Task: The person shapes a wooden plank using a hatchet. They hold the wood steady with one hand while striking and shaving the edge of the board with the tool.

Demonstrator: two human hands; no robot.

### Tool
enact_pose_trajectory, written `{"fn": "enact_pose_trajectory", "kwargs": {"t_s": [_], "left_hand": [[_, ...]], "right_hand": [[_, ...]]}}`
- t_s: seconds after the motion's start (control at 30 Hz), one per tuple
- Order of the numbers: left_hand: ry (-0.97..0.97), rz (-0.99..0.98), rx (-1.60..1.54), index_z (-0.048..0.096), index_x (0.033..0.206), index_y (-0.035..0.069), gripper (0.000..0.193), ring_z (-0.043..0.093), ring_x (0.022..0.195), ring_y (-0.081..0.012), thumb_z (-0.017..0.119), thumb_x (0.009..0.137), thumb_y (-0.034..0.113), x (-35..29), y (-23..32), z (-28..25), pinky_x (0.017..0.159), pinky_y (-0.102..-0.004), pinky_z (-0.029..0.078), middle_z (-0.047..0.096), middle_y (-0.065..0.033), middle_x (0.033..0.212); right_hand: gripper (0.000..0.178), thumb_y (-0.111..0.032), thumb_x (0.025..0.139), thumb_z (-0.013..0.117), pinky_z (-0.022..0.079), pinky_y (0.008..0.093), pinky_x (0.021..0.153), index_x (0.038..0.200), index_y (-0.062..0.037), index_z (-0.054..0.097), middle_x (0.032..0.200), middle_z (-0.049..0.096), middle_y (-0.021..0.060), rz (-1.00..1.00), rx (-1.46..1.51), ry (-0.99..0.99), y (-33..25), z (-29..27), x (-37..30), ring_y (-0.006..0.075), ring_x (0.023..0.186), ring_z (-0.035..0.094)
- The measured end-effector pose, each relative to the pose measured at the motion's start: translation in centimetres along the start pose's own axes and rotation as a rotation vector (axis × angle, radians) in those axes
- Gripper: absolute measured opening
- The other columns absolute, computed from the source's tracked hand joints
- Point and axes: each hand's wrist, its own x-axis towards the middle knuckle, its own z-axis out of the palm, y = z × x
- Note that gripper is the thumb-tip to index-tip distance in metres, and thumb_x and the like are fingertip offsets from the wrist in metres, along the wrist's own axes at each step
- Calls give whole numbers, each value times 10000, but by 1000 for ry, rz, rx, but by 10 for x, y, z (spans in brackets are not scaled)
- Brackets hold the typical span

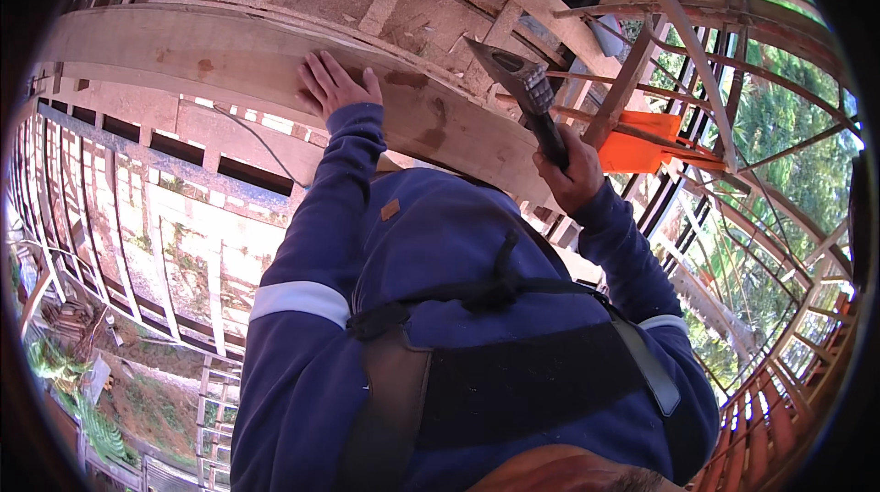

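1. Hatchet-like tool (525,84), gripped by the handle in tightly curled right hand (570,169), pointing forward-left from these fingers.
2. Under left hand (337,86), flat with fingers slightly spread, grasping nothing: wooden beam (247,61).
3. Running lengthwise left to right, nearer to left hand.
4. Cannot read any writing on tan sweater patch (390,210).

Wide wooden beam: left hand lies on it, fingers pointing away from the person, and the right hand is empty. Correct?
Not quite: the right hand isn't empty. The head view shows it gripping a black-handled tool. The left hand does lie on the wide wooden beam, fingers pointing away from the person.
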Motion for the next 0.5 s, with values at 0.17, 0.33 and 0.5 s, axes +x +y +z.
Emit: {"fn": "enact_pose_trajectory", "kwargs": {"t_s": [0.17,0.33,0.5], "left_hand": [[99,-48,15,332,1540,53,833,201,1521,-376,569,893,521,-6,8,3,1194,-655,112,290,-159,1616],[73,-64,21,354,1534,70,824,207,1516,-376,570,879,520,-4,13,-3,1195,-652,123,296,-150,1614],[43,-78,35,328,1556,121,819,220,1514,-364,563,888,534,-3,13,-5,1194,-643,137,286,-135,1622]], "right_hand": [[382,-260,846,653,523,490,757,1135,-23,575,868,662,253,189,-328,-210,89,0,11,442,851,672],[374,-246,818,653,525,490,793,1103,-10,597,896,669,271,252,-386,-363,126,-4,22,472,882,666],[214,-124,844,672,536,383,727,1028,-28,620,831,673,160,54,-2,-209,13,-38,67,259,757,684]]}}
